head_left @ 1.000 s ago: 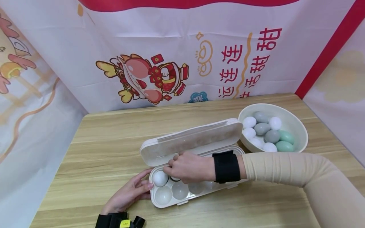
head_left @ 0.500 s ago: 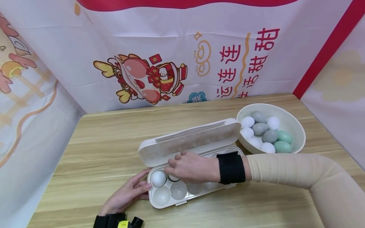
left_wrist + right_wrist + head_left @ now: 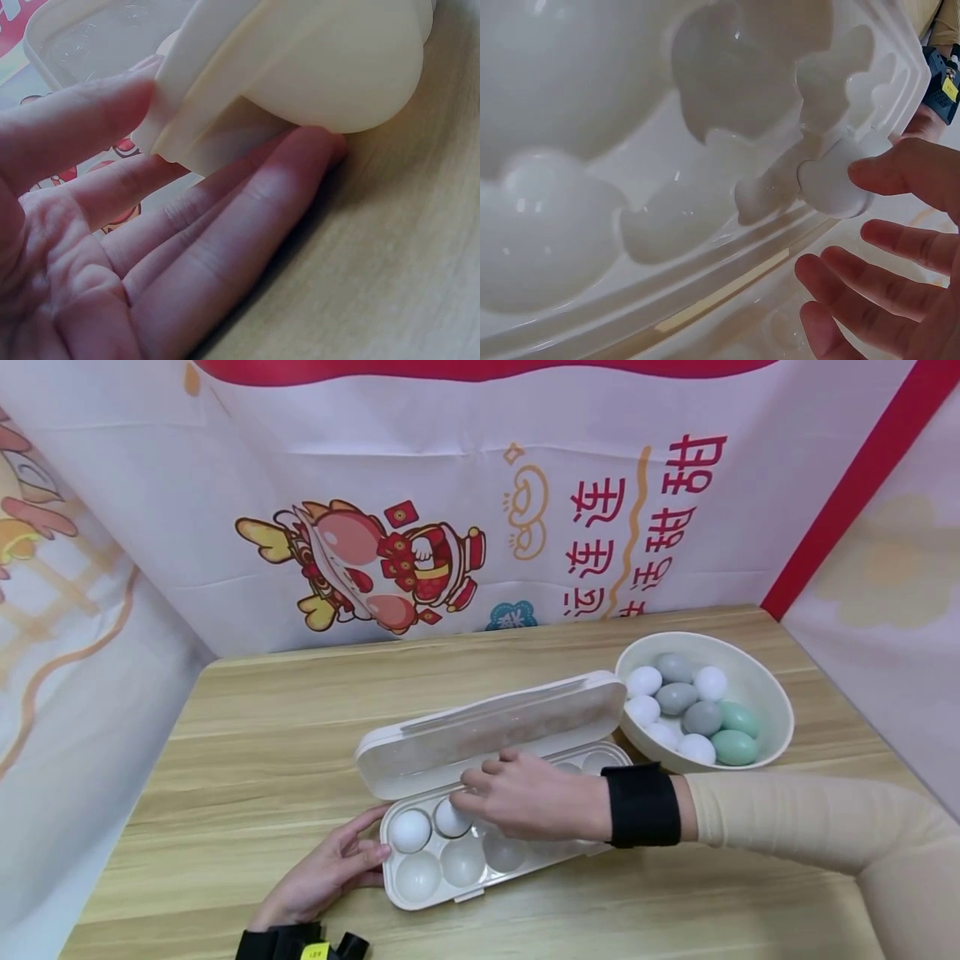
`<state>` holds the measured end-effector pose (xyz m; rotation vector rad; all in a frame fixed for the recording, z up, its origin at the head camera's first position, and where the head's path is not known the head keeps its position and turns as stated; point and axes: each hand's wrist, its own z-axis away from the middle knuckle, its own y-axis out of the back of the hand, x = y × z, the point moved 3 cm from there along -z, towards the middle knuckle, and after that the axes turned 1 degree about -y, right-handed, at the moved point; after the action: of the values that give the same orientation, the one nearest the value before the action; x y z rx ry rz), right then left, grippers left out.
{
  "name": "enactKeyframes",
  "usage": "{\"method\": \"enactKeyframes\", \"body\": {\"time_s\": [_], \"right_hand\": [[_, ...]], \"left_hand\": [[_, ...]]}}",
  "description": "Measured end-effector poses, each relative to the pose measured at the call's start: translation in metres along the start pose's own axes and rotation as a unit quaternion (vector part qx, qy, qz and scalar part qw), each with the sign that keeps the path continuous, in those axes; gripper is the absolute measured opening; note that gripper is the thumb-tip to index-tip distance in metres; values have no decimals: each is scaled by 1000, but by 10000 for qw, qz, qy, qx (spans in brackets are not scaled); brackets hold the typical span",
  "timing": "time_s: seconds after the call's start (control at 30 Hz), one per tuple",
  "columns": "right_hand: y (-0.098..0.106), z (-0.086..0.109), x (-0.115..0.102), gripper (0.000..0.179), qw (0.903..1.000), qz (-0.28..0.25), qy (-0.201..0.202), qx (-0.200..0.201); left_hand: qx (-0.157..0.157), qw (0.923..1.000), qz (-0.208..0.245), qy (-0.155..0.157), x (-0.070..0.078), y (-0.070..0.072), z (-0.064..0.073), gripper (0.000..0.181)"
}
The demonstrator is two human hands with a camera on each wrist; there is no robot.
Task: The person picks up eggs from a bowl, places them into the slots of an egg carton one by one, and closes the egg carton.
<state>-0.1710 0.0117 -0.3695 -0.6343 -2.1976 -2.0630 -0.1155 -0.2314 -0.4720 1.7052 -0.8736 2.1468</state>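
Note:
A long white egg box [image 3: 462,862] lies on the table with its lid [image 3: 491,731] standing up at the back. Two white eggs sit in its back row at the left end: the end egg [image 3: 410,832] and the second egg [image 3: 451,819]. My left hand [image 3: 333,870] holds that end of the box, thumb at the rim and fingers against the underside in the left wrist view. Over the box hovers my right hand [image 3: 517,797], its fingers spread loosely; in the right wrist view its thumb [image 3: 900,172] is right at the second egg [image 3: 834,184].
At the back right, close to the box, stands a cream bowl [image 3: 776,718] with several white, grey and green eggs. The wooden table [image 3: 270,735] meets a printed cloth [image 3: 420,435] along its far edge.
My right hand has loosened from the second egg and drawn a little to the right, so more of that egg shows in its cup. My left hand still holds the box end.

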Motion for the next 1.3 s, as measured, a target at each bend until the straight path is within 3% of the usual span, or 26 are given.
{"method": "enactKeyframes", "body": {"time_s": [0.3, 0.47, 0.73, 1.03, 1.3], "right_hand": [[4, 14, 11, 47, 9993, -153, -256, -205], [8, 24, 21, 46, 9991, -124, -394, -73], [8, 42, 37, 38, 9971, -327, -602, -318], [11, 56, 46, 36, 9961, -355, -812, -18], [15, 69, 60, 38, 9886, -720, -1230, -487]], "left_hand": [[-61, 9999, -7, -81, 1, 0, 0, 56], [-20, 10000, -47, -57, 0, 0, 0, 57], [-105, 9998, 51, -137, 0, -1, 0, 55], [-88, 9999, 72, -76, 0, 1, 1, 56], [-77, 9999, 48, -72, 0, 1, 1, 56]]}}
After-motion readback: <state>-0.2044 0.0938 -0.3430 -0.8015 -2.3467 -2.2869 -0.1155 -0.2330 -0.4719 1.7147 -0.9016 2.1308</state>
